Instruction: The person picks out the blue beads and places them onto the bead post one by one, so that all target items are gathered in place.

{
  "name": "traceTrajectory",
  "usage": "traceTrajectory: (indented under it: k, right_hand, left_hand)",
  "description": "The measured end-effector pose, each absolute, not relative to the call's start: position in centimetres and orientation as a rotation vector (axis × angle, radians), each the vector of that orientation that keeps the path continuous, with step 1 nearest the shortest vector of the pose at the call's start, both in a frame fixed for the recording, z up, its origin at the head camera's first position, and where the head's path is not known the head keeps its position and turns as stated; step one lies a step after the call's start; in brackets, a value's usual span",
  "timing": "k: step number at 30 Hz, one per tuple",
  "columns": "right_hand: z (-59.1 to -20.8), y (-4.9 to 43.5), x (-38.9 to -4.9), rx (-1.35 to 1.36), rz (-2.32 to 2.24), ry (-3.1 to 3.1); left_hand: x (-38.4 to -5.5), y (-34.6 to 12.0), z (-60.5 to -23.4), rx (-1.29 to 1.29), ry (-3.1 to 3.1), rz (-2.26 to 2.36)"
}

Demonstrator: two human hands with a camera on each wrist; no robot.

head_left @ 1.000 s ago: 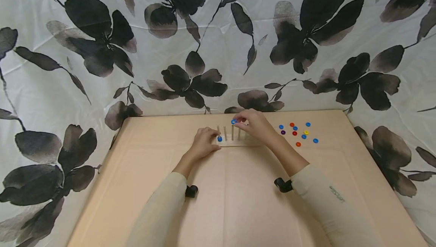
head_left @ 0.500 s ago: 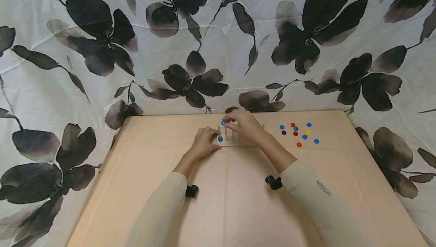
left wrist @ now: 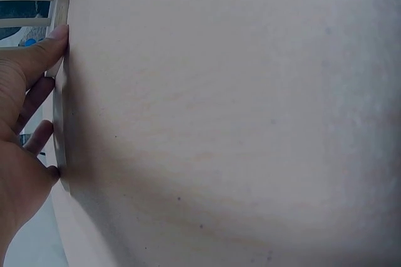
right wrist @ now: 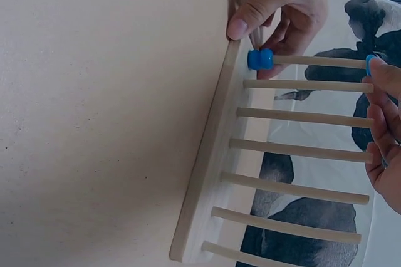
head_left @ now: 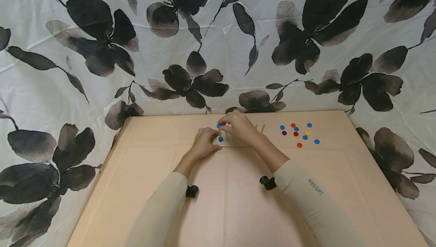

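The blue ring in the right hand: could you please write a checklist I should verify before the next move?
1. Blue ring held: ok, the right hand pinches it.
2. Ring at a peg: ok, it is at the tip of the end peg.
3. Hole already over the tip: cannot tell, the hand hides it.
4. Rack base steadied: ok, the left hand grips it at the end.
5. Room on that peg: ok, bare wood shows above two blue rings.
6. Loose rings away from the rack: ok, they lie to its right.
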State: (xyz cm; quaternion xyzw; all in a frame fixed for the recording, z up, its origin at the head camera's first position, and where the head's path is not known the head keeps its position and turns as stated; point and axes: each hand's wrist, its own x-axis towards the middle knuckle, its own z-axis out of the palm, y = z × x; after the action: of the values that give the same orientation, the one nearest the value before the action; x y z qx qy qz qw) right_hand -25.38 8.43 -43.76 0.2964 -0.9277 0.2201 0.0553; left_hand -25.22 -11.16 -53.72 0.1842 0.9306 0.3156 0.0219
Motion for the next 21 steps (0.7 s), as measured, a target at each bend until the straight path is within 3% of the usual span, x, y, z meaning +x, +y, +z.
traceTrajectory:
  k: [21]
  right_hand:
    - [-44.9,8.3,-25.0,0.908,0.578,-2.761]
  left_hand:
    - [-24.9,-11.0,-53.9,0.568,2.912,0.950]
